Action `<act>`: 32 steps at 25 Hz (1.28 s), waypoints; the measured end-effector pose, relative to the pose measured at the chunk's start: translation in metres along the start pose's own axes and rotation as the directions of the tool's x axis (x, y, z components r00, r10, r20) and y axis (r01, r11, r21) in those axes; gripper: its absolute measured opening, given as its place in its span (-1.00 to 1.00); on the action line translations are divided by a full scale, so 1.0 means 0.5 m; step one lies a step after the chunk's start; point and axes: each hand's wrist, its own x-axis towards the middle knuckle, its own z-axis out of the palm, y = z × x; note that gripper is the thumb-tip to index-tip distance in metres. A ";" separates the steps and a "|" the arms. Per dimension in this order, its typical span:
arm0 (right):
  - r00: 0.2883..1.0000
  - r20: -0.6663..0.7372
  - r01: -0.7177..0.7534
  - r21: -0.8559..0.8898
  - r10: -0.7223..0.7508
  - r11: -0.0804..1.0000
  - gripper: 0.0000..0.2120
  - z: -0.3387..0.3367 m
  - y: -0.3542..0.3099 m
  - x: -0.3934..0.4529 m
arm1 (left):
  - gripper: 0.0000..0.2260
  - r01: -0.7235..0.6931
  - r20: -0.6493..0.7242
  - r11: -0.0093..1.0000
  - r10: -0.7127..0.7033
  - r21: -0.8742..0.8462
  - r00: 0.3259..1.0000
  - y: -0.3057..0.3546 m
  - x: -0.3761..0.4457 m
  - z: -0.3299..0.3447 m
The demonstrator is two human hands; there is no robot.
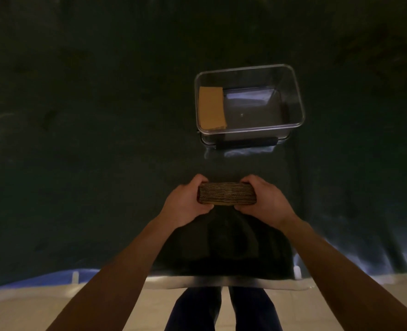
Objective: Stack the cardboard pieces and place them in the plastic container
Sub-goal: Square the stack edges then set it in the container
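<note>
Cardboard stack [227,194] gripped at its ends by both hands [185,201] [265,199].

Dim light. Dark green plastic sheet [78,139] covers the table, faint glare patches on it. Pale tiled floor [42,306] below the near edge.

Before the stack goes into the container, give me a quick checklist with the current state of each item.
1. Left hand grips the stack's left end: ok.
2. Right hand grips its right end: ok.
3. Stack edges aligned, no piece sliding out: ok.
4. Container open, no lid on it: ok.
5. Free room inside: ok; the cardboard already there sits at the left side, right part bare.
6. Whether the stack fits that bare part: cannot tell.
</note>
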 end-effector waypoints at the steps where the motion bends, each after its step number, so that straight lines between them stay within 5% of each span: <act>1: 1.000 -0.003 -0.002 0.008 0.002 1.000 -0.49 -0.003 -0.001 -0.001 | -0.54 0.012 0.003 1.000 -0.012 -0.026 1.000 0.001 0.001 0.000; 6: 0.996 -0.075 0.053 0.023 -0.051 0.998 -0.47 -0.027 -0.015 -0.002 | -0.50 -0.008 -0.074 0.999 0.005 -0.043 0.997 0.007 -0.006 -0.020; 12: 0.998 -0.056 -0.008 0.046 0.010 0.999 -0.43 -0.001 0.004 0.001 | -0.51 0.074 0.016 0.997 -0.074 -0.003 0.997 -0.015 0.004 -0.010; 32: 0.993 -0.108 0.041 0.009 -0.040 0.999 -0.45 -0.007 0.007 -0.017 | -0.55 0.052 -0.044 0.999 -0.052 0.000 0.998 0.002 -0.010 -0.008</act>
